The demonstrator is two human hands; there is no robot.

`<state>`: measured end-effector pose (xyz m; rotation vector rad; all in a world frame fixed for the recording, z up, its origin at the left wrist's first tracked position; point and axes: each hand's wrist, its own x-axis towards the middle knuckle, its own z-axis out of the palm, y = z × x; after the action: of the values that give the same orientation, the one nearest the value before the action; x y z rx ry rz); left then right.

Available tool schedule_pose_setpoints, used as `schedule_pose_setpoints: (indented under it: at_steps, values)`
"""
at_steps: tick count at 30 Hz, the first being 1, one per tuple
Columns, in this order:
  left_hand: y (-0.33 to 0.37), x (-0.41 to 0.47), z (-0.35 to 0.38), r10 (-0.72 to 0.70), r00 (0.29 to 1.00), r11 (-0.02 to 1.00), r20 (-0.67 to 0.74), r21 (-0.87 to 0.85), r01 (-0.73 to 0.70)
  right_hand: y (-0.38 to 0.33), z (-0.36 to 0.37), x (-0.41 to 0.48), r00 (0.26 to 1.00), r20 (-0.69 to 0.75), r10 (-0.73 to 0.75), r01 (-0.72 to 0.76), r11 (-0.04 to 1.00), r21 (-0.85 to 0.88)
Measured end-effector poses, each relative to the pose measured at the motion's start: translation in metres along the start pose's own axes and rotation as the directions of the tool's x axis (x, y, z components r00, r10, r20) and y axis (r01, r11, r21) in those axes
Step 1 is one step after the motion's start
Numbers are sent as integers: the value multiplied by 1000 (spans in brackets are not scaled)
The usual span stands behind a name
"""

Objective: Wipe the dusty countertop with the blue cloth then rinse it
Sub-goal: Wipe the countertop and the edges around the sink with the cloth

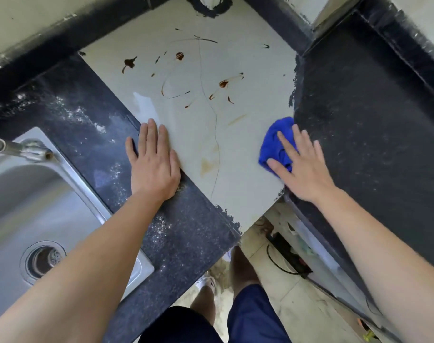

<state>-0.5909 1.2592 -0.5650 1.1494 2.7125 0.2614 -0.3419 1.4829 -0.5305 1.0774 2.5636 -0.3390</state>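
Blue cloth (276, 144) is lying bunched on the pale panel (198, 115) of the countertop, right at that panel's edge where it is meeting the dark stone (364, 125) on the side away from the sink (20, 209). The right hand (302, 167) is pressing flat on top of the cloth with its fingers (286, 143) spread out; it is not clenching or pinching the fabric, only lying open over it, with the palm sitting partly on the dark stone. The left hand (154, 164) is resting flat and released, grasping nothing, with its fingers extended on the pale panel and its heel on the speckled dark counter (92, 134) that is bordering the sink. The two hands are well apart, with the pale panel stretching between them.

Brown stains (178, 56) and thin curling streaks are showing across the pale panel, farther from the sink's front edge than either hand, and a thin dark line is running down the panel between the hands. White dust (73, 111) is lying scattered on the dark counter just beside the sink rim. A metal faucet (25, 148) is reaching over the steel sink, and a round drain (41, 261) is showing in the basin under the left forearm. Below the counter edge, the person's legs and dark shorts (253, 318) are showing above a tiled floor.
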Motion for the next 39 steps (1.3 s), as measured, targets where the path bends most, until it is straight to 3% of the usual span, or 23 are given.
schedule_pose_setpoints:
  at_steps: [4, 11, 15, 19, 22, 24, 27, 30, 33, 36, 39]
  values:
    - [0, 1, 1, 2, 1000, 1000, 6, 10, -2, 10, -28, 73, 990, 4, 141, -141, 986, 85]
    - [0, 1, 0, 11, 1000, 1000, -12, -5, -11, -39, -28, 126, 975, -125, 185, -159, 968, 193]
    - [0, 1, -2, 5, 1000, 1000, -16, -9, -5, -90, -6, 81, 980, -104, -168, 179, 979, 99]
    - [3, -1, -7, -38, 998, 996, -49, -82, 34, -114, 24, 8, 855, -46, -517, 518, 855, 1]
    - [4, 1, -9, -87, 995, 988, -40, -133, 81, -79, 27, -14, 796, -2, -606, 605, 795, -52]
    - [3, 8, -11, -130, 990, 985, -56, -125, 122, -45, 16, 2, 854, -37, -518, 517, 855, -45]
    - [0, 22, -14, -174, 983, 982, -57, -87, 169, 8, -11, 57, 973, -110, -203, 204, 979, 0]
    - [-7, 36, -17, -200, 980, 980, -24, 6, 200, 32, -44, 127, 991, -131, 12, -2, 997, 78]
    - [-11, 53, -16, -214, 977, 975, 2, 57, 214, 0, -60, 172, 982, -165, 92, -63, 982, 176]
    - [-7, 60, -11, -227, 974, 972, 6, 57, 226, -69, -37, 166, 959, -246, -144, 188, 968, 166]
    - [-5, 60, -9, -231, 973, 972, -22, 48, 232, -115, -8, 124, 848, -250, -467, 500, 862, 85]
